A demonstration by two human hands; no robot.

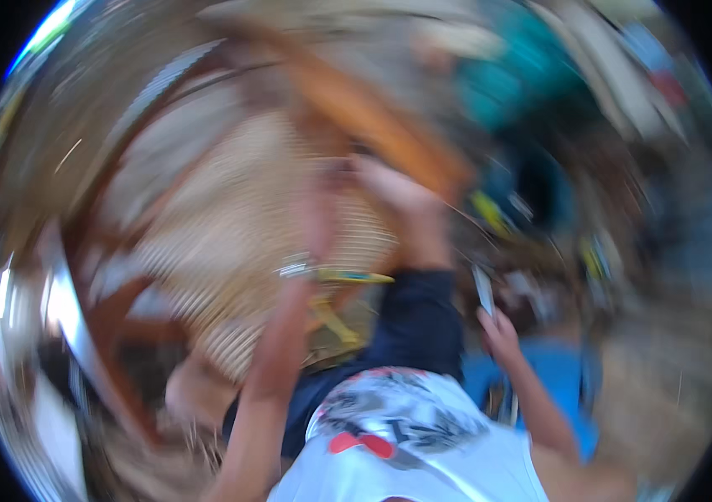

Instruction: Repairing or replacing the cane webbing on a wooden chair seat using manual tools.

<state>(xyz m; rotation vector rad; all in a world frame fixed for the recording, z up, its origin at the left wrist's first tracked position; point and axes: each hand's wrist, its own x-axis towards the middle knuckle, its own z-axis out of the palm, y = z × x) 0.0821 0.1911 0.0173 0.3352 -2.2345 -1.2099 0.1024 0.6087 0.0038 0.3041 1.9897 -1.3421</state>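
The picture is smeared by motion. My left hand (327, 188) reaches forward over a woven cane panel (205, 243), near an orange-brown wooden piece (398, 125) and my bare knee; its fingers are too blurred to make out. At my right side, my right hand (498, 330) is closed on a flat silver tool (483, 289), possibly a blade, pointing upward. A yellow tool or strip (335, 322) lies under my left forearm, beside my dark shorts (414, 309).
Curved brown wooden pieces (109, 368) stand at the left. A teal object (507, 79) and a dark round container (532, 188) are at the upper right, with blurred clutter around them. A blue plastic item (565, 385) sits beside my right hip.
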